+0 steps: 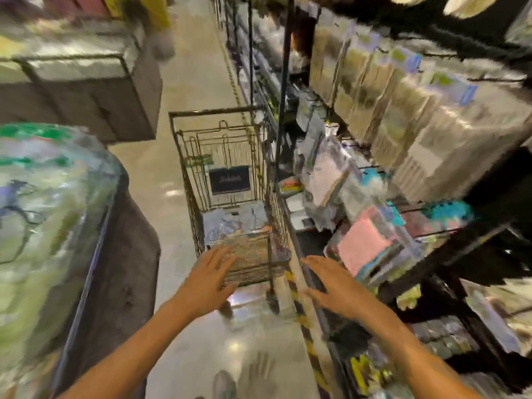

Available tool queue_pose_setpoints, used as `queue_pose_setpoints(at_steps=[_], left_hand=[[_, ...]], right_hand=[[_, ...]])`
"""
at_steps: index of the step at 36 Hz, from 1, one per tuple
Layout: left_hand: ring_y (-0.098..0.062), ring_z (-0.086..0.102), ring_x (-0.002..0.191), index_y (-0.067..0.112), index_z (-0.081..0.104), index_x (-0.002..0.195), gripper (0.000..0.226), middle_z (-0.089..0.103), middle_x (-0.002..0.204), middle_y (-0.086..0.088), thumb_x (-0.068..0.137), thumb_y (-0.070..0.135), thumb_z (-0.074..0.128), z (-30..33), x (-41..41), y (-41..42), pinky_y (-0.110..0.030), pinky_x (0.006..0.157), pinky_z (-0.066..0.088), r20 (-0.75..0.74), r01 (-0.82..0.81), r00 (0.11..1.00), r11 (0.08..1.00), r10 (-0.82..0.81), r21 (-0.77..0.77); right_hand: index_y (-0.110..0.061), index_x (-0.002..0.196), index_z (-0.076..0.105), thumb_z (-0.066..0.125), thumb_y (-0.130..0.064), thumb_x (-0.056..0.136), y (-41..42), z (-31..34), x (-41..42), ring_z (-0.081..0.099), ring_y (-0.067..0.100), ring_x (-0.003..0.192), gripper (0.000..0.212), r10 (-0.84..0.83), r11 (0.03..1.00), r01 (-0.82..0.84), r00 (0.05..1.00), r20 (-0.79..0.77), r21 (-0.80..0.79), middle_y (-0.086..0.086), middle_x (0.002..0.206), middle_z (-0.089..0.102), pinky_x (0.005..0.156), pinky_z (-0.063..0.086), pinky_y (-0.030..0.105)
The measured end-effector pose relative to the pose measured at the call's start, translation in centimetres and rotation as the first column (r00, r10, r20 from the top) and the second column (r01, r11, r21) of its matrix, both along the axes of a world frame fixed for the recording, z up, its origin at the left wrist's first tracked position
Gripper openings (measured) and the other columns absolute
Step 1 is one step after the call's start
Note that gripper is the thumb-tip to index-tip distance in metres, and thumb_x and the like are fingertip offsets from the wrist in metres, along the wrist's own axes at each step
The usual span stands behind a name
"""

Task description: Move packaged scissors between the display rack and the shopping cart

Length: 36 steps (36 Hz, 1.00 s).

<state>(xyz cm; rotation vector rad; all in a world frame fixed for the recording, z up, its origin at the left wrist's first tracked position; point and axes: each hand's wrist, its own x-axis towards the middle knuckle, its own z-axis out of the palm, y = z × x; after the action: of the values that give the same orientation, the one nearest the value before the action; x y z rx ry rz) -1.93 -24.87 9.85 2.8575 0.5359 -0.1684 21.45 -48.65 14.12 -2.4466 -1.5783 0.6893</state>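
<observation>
Bare skin and spread fingers are showing on both hands: the left hand [211, 272] is reaching with a wide grip over the near rim of the shopping cart [227, 180], holding nothing, and the right hand [335, 286] is hovering just as wide and empty beside the cart's right wall, near the lower edge of the display rack [403, 156]. Several flat packages [230, 224] are lying on the cart's floor toward its near end; the blur is hiding whether these are the scissors, though they look likely. More hanging packs [322, 180] are crowding the rack just beside the cart's right rim.

Judging from this, the step in hand is reaching down for a package in the cart. Doing it well is meaning going in over the near rim, pinching one pack by an edge so that the others are staying put, and lifting straight up before swinging right.

Room is lying open above the cart basket. On the right the rack's hooks and packs are standing close; on the left a bin of wrapped goods [43, 220] is narrowing the aisle.
</observation>
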Motion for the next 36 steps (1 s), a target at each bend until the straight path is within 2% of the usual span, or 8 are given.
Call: queue_pose_setpoints(at_steps=[2, 7, 9, 13, 18, 27, 33, 36], left_hand=[[-0.035, 0.035, 0.147, 0.017, 0.046, 0.152, 0.081, 0.039, 0.16, -0.01, 0.098, 0.069, 0.015, -0.1, -0.8, 2.4, -0.047, 0.119, 0.031, -0.023, -0.045, 0.999, 0.999, 0.045, 0.001], [-0.029, 0.002, 0.158, 0.032, 0.011, 0.163, 0.106, 0.006, 0.171, 0.002, 0.074, 0.088, -0.006, -0.5, -2.9, 7.1, -0.044, 0.127, 0.004, -0.011, -0.162, 0.987, 0.982, 0.162, -0.097], [-0.028, -0.001, 0.158, 0.033, 0.008, 0.162, 0.113, 0.005, 0.171, 0.001, 0.069, 0.092, -0.016, -0.7, -3.7, 8.6, -0.045, 0.128, 0.002, -0.014, -0.2, 0.98, 0.971, 0.2, -0.132], [-0.029, -0.003, 0.158, 0.035, 0.0, 0.161, 0.102, 0.001, 0.171, 0.0, 0.074, 0.087, -0.011, -2.0, -4.5, 11.1, -0.045, 0.128, 0.001, -0.028, -0.227, 0.974, 0.959, 0.225, -0.17], [-0.029, 0.0, 0.158, 0.028, 0.011, 0.163, 0.12, 0.004, 0.171, -0.001, 0.066, 0.088, -0.028, -3.5, -4.3, 13.4, -0.046, 0.128, 0.006, -0.039, -0.249, 0.968, 0.947, 0.246, -0.202], [-0.032, 0.012, 0.157, 0.027, 0.02, 0.162, 0.085, 0.015, 0.17, -0.006, 0.088, 0.07, 0.016, -6.1, 0.2, 18.5, -0.041, 0.125, 0.013, -0.08, -0.232, 0.973, 0.929, 0.218, -0.289], [-0.035, 0.015, 0.156, 0.022, 0.023, 0.161, 0.084, 0.02, 0.168, -0.011, 0.09, 0.066, 0.016, -8.4, 6.8, 22.9, -0.039, 0.124, 0.005, -0.149, -0.255, 0.964, 0.921, 0.219, -0.293], [-0.036, 0.013, 0.156, 0.019, 0.023, 0.162, 0.088, 0.019, 0.168, -0.011, 0.088, 0.066, 0.014, -9.9, 10.5, 24.7, -0.043, 0.126, 0.008, -0.206, -0.293, 0.95, 0.893, 0.234, -0.341]], right_hand=[[-0.026, 0.159, 0.023, 0.055, -0.049, 0.1, 2.9, -0.2, -0.5, 0.019, 0.02, 0.153, 0.071, -0.005, 1.0, 0.005, 1.0, -0.019, -0.009, -0.004, 0.165, 0.024, 0.124, 0.022, 0.036], [-0.028, 0.157, 0.028, 0.058, -0.048, 0.098, 9.3, -1.8, -1.8, 0.023, 0.015, 0.151, 0.07, -0.027, 0.999, 0.025, 0.999, -0.036, -0.045, -0.003, 0.163, 0.029, 0.123, 0.022, 0.032], [-0.026, 0.157, 0.03, 0.06, -0.046, 0.098, 11.6, -2.1, -2.4, 0.026, 0.016, 0.15, 0.069, -0.013, 0.999, 0.011, 0.999, -0.041, -0.052, -0.002, 0.162, 0.033, 0.121, 0.022, 0.029], [-0.024, 0.156, 0.032, 0.061, -0.043, 0.097, 15.5, -2.6, -2.4, 0.03, 0.019, 0.148, 0.069, -0.009, 0.995, 0.003, 0.998, -0.059, -0.1, 0.001, 0.16, 0.036, 0.12, 0.026, 0.033], [-0.019, 0.155, 0.034, 0.063, -0.041, 0.097, 19.4, -3.5, -1.1, 0.033, 0.022, 0.146, 0.069, -0.01, 0.989, -0.002, 0.997, -0.079, -0.151, 0.004, 0.158, 0.039, 0.119, 0.029, 0.035], [-0.018, 0.157, 0.031, 0.063, -0.041, 0.097, 26.3, -7.3, 4.1, 0.028, 0.023, 0.15, 0.071, -0.054, 0.982, 0.026, 0.988, -0.146, -0.185, 0.005, 0.161, 0.033, 0.12, 0.025, 0.035], [-0.02, 0.154, 0.036, 0.059, -0.049, 0.095, 30.7, -11.0, 9.3, 0.038, 0.025, 0.145, 0.07, -0.101, 0.978, 0.058, 0.972, -0.211, -0.201, 0.002, 0.154, 0.042, 0.117, 0.034, 0.038], [-0.02, 0.155, 0.035, 0.064, -0.039, 0.096, 32.7, -13.0, 12.0, 0.033, 0.023, 0.147, 0.068, -0.121, 0.973, 0.071, 0.968, -0.221, -0.222, -0.001, 0.157, 0.038, 0.119, 0.031, 0.037]])
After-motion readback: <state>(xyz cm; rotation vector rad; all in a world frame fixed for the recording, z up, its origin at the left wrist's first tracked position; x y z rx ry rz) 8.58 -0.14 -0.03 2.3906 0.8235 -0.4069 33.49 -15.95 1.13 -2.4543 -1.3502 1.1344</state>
